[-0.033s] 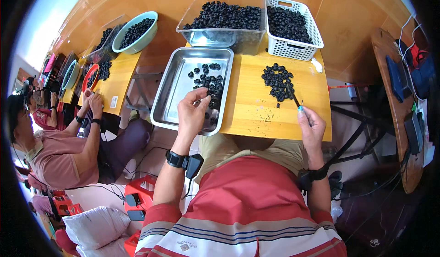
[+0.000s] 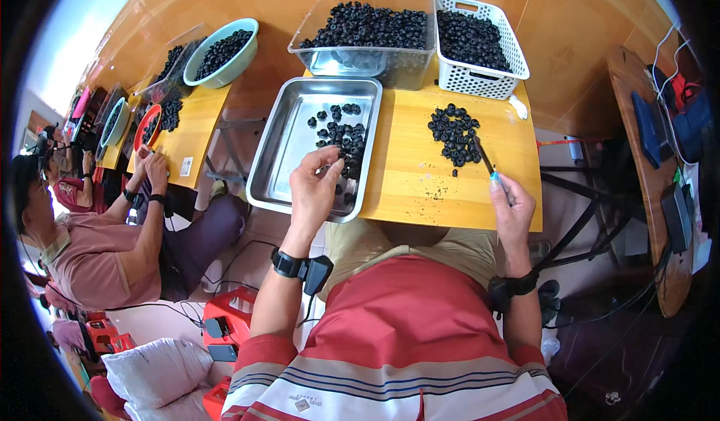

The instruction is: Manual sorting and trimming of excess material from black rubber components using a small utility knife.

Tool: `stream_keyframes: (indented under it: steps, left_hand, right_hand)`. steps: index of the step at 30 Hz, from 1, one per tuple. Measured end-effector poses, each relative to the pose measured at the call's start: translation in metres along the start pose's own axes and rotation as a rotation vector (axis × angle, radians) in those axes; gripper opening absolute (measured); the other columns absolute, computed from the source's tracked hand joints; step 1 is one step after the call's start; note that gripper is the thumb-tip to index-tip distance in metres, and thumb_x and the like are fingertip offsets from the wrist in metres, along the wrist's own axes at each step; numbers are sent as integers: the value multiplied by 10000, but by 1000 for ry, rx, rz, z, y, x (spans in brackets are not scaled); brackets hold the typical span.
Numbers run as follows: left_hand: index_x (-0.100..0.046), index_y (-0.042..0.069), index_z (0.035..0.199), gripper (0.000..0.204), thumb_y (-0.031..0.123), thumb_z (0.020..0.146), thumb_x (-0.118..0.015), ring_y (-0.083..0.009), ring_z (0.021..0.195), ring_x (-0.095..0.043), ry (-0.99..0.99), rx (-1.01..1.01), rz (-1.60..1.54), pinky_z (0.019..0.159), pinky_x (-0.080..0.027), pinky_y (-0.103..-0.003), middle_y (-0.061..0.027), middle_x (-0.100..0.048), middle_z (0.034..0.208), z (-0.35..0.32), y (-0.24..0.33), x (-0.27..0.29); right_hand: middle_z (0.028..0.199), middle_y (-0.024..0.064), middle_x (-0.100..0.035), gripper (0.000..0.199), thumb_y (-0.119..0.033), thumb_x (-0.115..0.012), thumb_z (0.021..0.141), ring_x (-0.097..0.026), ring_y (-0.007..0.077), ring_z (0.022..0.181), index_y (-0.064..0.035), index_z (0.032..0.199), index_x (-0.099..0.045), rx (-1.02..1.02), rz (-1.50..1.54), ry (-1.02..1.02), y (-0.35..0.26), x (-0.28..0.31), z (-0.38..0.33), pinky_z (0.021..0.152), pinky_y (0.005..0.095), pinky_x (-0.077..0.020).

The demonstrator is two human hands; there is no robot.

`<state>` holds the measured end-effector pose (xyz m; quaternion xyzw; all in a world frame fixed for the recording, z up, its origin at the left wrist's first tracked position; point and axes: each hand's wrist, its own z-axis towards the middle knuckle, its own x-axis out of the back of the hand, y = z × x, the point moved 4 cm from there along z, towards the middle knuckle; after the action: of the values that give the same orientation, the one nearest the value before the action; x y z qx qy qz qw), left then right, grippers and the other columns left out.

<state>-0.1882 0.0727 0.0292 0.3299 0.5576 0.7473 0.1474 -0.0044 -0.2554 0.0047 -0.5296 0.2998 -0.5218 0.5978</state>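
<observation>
My left hand [image 2: 313, 184] is over the right side of a shallow metal tray [image 2: 279, 147]. Its thumb and fingertips are pinched together; whatever they hold is too small to make out. Under and beyond the fingers lie small black ring-shaped pieces [image 2: 346, 137], some loose, some bunched. On the right, my right hand [image 2: 513, 205] closes around a slim tool [image 2: 484, 154] with a dark shaft and a light-blue part by the fingers. The tool's tip points at a pile of black ring-shaped pieces [image 2: 452, 132] on the yellow table [image 2: 397, 188].
Behind the tray stand a clear bin [image 2: 409, 64] and a white perforated basket [image 2: 480, 83], both filled with black pieces. Dark crumbs [image 2: 435, 193] dot the table front. At left, another person [image 2: 105, 256] works beside a pale green bowl [image 2: 244, 61]. A wooden board [image 2: 637, 143] stands right.
My right hand has shifted slightly down and right, drawing the tool's tip a little back from the pile's edge. My left hand has barely moved.
</observation>
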Motion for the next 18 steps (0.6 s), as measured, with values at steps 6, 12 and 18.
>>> stream_keyframes:
  steps: [6,12,18]
  left_hand:
    - [-690,8,1059,157,3,903,-705,-155,960,-672,125,-352,103,801,-563,-280,-115,-702,1091,-38,21,16]
    - [-683,13,1029,198,-20,841,-735,-260,924,-693,219,-590,357,785,-554,-333,-154,-702,1049,-62,28,25]
    - [-627,29,1177,429,27,779,-788,-418,1205,-519,254,-715,647,1007,-434,-476,-185,-575,1257,-99,-3,35]
  right_hand:
    - [1044,197,-720,367,-144,-686,914,-709,270,901,31,1232,-638,139,-420,118,-6,19,11,820,356,-540]
    - [1074,179,-689,362,-135,-663,880,-644,394,982,-48,1230,-636,183,-839,25,5,16,17,852,470,-516]
    - [1008,138,-660,295,-176,-671,891,-613,370,940,-74,1167,-653,301,-1052,-37,-9,12,18,798,477,-501]
